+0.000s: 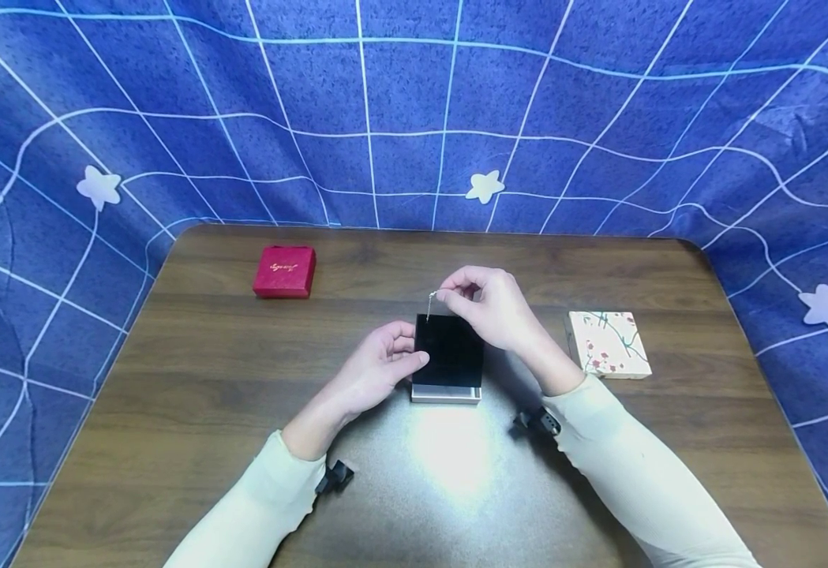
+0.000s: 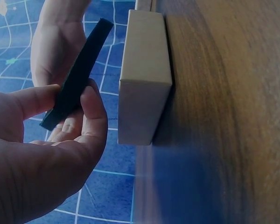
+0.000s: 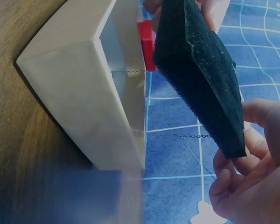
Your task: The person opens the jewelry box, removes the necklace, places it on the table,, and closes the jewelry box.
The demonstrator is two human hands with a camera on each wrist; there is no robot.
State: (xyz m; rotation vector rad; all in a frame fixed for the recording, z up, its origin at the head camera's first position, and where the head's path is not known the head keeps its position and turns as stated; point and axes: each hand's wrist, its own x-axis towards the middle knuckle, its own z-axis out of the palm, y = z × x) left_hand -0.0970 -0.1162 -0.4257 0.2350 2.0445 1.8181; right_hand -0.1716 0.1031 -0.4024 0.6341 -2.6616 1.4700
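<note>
My left hand (image 1: 390, 363) pinches a black foam pad (image 1: 449, 349) by its left edge, thumb on top. The pad is tilted above an open, pale box (image 1: 446, 397) on the table. At the pad's far left corner, the fingers of my right hand (image 1: 492, 306) pinch the end of a thin silver chain (image 1: 429, 306). In the right wrist view, two lengths of chain (image 3: 172, 136) run between the pad and the inside of the box (image 3: 65, 84). The left wrist view shows the pad (image 2: 79, 77) edge-on between thumb and fingers; the box (image 2: 144, 49) stands beside it.
A small red box (image 1: 285, 272) with gold lettering sits at the far left of the wooden table (image 1: 243, 379). To the right, near my right forearm, lies a white floral-patterned box or lid (image 1: 608, 344). A blue curtain (image 1: 406, 102) hangs behind the table.
</note>
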